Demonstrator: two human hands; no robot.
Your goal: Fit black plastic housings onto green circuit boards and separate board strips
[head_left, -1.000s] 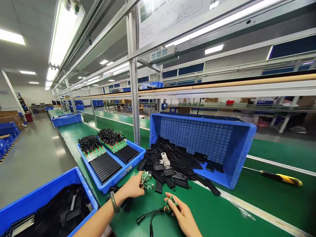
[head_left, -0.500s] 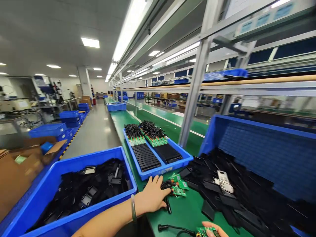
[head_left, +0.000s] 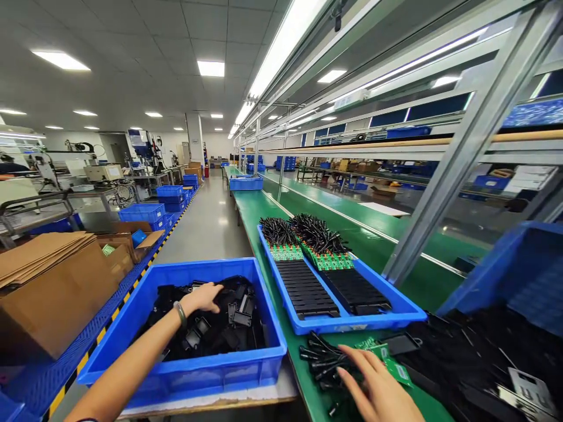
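My left hand [head_left: 203, 298] reaches over the black plastic cases [head_left: 241, 313] heaped in the left blue bin [head_left: 220, 375]. Its fingers are stretched out and nothing shows in them. On the green bench, my right hand [head_left: 380, 384] is spread over a small pile of green circuit boards [head_left: 398, 369] with black cables [head_left: 323, 360]. Its thumb and forefinger are apart beside the cables; the remaining fingers are partly hidden. Just beyond stands a blue tray [head_left: 373, 322] with two rows of black cases, green boards and bundled cables.
More black cases [head_left: 475, 351] lie in a heap at the right, in front of a tipped blue bin [head_left: 514, 269]. A slanting metal post [head_left: 466, 146] rises behind the tray. Cardboard boxes [head_left: 57, 293] stand on the floor at the left.
My left hand has moved from the boards on the bench into the left bin. My right hand, which held a circuit board, is now over the pile. The view has swung right-to-left.
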